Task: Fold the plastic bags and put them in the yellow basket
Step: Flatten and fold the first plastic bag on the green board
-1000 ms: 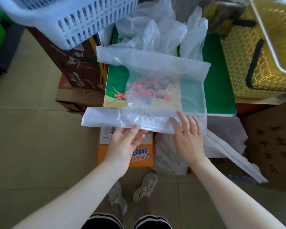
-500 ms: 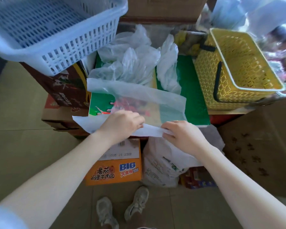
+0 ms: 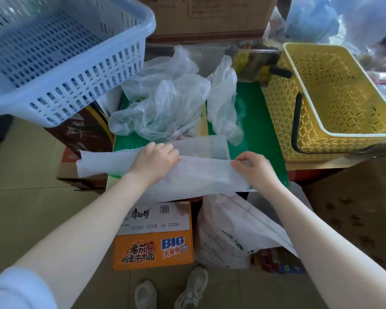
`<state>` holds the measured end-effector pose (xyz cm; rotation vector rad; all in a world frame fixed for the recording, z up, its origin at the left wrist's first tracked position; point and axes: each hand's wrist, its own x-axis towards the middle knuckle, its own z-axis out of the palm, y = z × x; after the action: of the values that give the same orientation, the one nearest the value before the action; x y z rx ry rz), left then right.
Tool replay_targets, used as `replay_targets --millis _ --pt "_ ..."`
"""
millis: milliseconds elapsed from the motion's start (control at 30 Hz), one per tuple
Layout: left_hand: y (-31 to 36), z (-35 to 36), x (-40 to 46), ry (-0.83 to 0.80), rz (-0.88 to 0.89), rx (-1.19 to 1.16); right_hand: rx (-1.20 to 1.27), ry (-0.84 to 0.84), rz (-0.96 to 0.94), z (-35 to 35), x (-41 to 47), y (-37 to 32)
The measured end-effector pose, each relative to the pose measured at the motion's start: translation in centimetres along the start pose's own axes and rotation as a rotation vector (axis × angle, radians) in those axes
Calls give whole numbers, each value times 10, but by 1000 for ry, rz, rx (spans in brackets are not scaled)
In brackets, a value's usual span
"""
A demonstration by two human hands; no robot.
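Plastic bag (image 3: 201, 172) before crumpled bags (image 3: 165, 108).

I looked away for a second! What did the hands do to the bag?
The near edge of the plastic bag was lifted and folded away from the person, making a narrower strip. The left hand now presses it flat; the right hand pinches its right end. The crumpled bags and yellow basket look unchanged.

Orange carton (image 3: 153, 237), white top label: read "康师傅" with a barcode beside it.
Same label, code line: "Z2026 0305 16 2328", first characters possibly misread.
Carton front: "BIG", "番茄鸡蛋牛肉面", "大食桶".
Cardboard box (image 3: 210, 16) at top: print was too blurred to read.
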<state>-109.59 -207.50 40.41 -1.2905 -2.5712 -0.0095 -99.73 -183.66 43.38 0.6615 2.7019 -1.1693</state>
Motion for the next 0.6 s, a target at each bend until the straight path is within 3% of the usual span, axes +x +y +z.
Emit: replay_targets --millis 100,267,333,433,600 --pt "-5 21 -12 -33 -177 -24 174 23 40 11 16 -4" --pt "-12 33 -15 -37 -328 -32 575 -283 66 18 25 -4" --pt "-14 36 -12 -20 -331 -32 513 -262 43 24 26 -3" --pt "-17 40 -8 -30 -347 -50 345 -91 59 35 33 -5" --pt "-20 36 -1 -12 -394 -105 86 -9 59 46 44 -13"
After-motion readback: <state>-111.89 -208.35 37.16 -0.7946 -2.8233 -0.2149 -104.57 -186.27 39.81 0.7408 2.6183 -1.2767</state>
